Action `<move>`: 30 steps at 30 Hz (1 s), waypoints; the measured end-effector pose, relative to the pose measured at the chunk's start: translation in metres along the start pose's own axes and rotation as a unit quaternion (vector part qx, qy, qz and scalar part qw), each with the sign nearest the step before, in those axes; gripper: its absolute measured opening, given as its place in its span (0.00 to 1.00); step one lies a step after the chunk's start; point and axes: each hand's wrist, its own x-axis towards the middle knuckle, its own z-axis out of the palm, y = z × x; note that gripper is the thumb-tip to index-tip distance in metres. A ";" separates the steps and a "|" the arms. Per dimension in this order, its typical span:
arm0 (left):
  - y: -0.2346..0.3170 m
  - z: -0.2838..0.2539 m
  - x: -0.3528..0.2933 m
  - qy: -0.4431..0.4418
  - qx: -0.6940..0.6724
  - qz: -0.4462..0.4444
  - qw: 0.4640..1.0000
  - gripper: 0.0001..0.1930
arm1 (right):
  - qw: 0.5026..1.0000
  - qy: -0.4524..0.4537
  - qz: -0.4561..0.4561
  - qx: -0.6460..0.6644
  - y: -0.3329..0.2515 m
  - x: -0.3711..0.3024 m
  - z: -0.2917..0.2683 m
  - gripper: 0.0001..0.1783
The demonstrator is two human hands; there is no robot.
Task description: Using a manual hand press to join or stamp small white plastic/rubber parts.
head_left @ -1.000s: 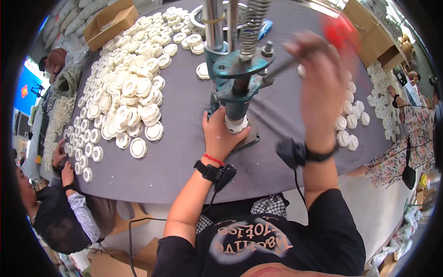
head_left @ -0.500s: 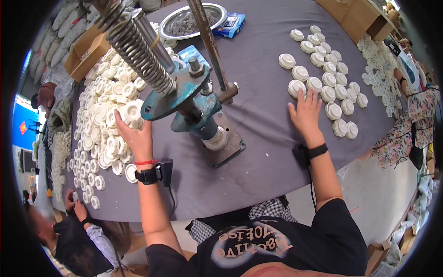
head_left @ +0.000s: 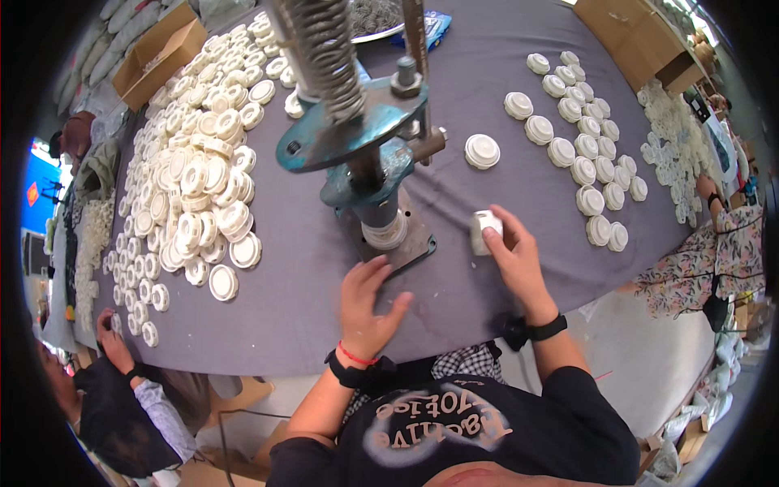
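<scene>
My right hand grips a white round plastic part on edge between thumb and fingers, just above the cloth. Near the front of the press base, my left hand is spread and slightly blurred, with nothing visible in it. The teal hand press with its big coil spring stands between my hands and the far side. Another white part sits under its ram on the base plate. One stepped white disc lies alone to the right of the press.
A heap of white rings and discs covers the left side. Rows of stepped white discs lie at the right. A metal tray and cardboard boxes stand farther back. A co-worker's hands are at the left edge.
My left hand has left the heap and come right, in front of the press. My right hand has moved left from the rows and now holds a white part. The view has shifted.
</scene>
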 end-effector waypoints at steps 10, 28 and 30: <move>0.030 0.007 0.036 0.061 0.024 -0.044 0.997 0.37 | 0.984 -0.135 0.056 0.107 -0.017 -0.019 0.099 0.26; -0.030 0.033 0.065 0.131 0.034 -0.020 0.991 0.36 | 0.891 0.158 -0.420 -0.065 -0.159 0.059 0.067 0.15; -0.030 0.034 0.066 0.104 0.020 -0.035 0.994 0.39 | 0.697 0.217 -0.595 -0.337 -0.221 0.069 0.046 0.22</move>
